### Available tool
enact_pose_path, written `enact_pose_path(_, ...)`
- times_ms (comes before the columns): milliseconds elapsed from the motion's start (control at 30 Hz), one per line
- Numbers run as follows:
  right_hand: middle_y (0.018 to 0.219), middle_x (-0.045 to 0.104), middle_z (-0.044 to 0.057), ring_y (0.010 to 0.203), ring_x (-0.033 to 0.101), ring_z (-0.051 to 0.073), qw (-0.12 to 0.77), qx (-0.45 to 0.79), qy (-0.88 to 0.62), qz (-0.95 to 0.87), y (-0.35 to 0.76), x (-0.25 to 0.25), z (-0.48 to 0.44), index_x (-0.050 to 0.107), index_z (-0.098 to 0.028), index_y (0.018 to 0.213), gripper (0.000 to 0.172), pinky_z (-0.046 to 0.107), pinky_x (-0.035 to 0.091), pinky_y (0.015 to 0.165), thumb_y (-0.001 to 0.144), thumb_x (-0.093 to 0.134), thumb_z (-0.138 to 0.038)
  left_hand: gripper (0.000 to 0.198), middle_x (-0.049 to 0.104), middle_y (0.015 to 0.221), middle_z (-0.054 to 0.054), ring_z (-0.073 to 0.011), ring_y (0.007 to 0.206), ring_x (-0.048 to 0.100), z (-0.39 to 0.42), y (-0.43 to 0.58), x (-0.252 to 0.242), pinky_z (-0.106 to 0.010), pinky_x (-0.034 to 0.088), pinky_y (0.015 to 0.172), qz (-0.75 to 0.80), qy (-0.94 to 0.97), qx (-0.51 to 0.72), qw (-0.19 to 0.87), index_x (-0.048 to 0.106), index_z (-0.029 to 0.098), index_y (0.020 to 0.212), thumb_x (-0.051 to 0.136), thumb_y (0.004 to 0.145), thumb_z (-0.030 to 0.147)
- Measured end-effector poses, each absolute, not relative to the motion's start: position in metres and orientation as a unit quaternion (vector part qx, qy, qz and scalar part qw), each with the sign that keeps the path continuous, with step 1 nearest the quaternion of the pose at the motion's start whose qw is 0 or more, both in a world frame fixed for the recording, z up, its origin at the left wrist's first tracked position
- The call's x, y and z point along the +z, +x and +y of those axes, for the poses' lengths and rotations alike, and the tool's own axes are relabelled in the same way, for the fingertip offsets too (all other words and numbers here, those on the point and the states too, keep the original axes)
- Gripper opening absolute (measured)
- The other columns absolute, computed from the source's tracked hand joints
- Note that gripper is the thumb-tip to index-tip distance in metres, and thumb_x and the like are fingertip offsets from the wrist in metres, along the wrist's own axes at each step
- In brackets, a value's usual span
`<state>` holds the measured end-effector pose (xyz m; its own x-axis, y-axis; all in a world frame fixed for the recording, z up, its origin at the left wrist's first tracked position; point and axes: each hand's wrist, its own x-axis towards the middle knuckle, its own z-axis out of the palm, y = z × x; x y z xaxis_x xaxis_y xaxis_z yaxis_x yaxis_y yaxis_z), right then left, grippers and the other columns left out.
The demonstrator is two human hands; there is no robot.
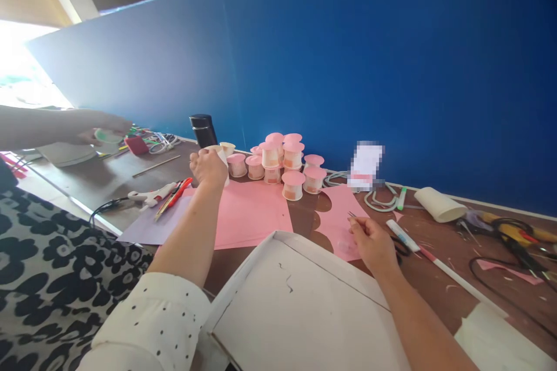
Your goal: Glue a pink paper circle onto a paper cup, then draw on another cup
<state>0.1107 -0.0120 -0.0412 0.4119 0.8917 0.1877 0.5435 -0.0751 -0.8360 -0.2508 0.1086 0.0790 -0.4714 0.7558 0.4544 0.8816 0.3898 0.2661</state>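
My left hand point(209, 167) is closed around a pale paper cup point(225, 163), mostly hidden behind the fingers. Beside it stands a cluster of paper cups topped with pink paper discs point(293, 179), some stacked on others. My right hand point(372, 242) pinches dark pointed tips that look like scissors point(401, 246); black loops show behind the wrist. Under that hand lies a pink sheet point(337, 217) with rounded cut-outs along its left edge. A larger pink sheet point(252, 214) spreads out in front of the cups.
A white box point(304, 307) fills the near middle. To the left lie a glue gun point(152, 196), a red utility knife point(180, 191) and a lilac sheet point(152, 226). A black flask point(203, 130) stands behind. Another person's hand point(102, 127) works far left.
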Motion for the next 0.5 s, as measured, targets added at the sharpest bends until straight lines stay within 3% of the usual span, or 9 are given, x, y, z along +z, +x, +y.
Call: enact_pose_path(500,0.074,0.069,0.006,0.068,0.061,0.019,0.445,0.219,-0.697,-0.517,0.111,-0.043,-0.012,0.068,-0.018,0.090,0.041,0.032,0.045,0.067,0.073,0.055,-0.053,0.038,0.062,0.102,-0.022,-0.0337,0.101,0.058,0.076,-0.237,0.073,-0.043,0.046,0.086,-0.755,-0.622,-0.125,0.164,0.065,0.008,0.105,0.036,0.082,0.011)
